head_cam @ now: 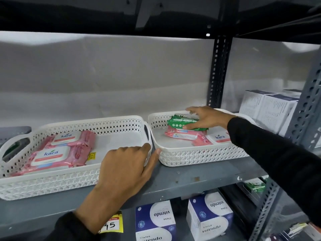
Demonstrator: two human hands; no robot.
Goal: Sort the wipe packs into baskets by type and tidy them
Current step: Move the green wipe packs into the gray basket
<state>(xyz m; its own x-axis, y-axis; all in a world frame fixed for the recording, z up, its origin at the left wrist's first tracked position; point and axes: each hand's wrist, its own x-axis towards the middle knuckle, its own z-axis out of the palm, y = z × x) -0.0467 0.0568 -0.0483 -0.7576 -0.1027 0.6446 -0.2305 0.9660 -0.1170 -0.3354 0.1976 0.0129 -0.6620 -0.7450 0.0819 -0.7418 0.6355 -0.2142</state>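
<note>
Two white perforated baskets stand side by side on a grey shelf. The left basket (111, 126) holds pink Kara wipe packs (57, 152) in its left half. My left hand (125, 169) grips the front right rim of that basket. The right basket (191, 156) holds pink Kara packs (180, 135) with a green wipe pack (180, 123) lying on top of them. My right hand (206, 117) reaches into this basket and closes on the green pack, thumb at its front edge and fingers over its back.
White boxes (267, 108) stand at the right on the same shelf behind a slotted metal post (218, 72). Blue and white boxes (208, 218) and a yellow price tag (112, 225) sit on the shelf below. A grey basket (13, 133) shows at the far left.
</note>
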